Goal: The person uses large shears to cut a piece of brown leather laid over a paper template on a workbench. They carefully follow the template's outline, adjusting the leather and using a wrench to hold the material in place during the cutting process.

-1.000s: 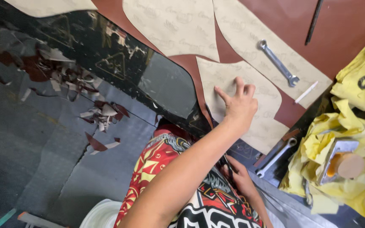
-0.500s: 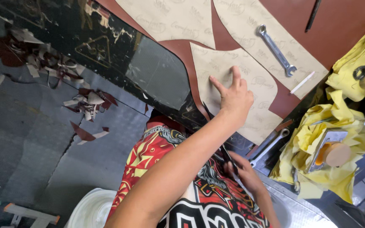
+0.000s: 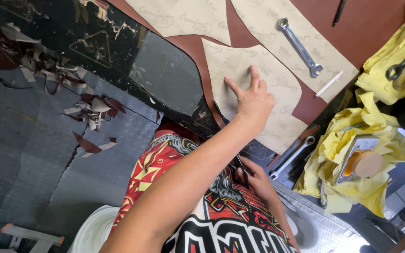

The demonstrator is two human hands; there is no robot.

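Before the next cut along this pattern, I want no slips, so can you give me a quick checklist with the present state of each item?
1. Left hand pressing flat on the pattern: ok, fingers spread on it.
2. Pattern lying on the brown sheet: ok, brown shows around its edges.
3. Scissors in the right hand: ok, fingers through the handles at the table edge.
4. Blades in sight: cannot tell, mostly hidden behind the left forearm.
5. Wrench clear of this pattern: ok, it rests on the neighbouring piece.
6. Chalk stick out of the way: ok, it lies to the side.
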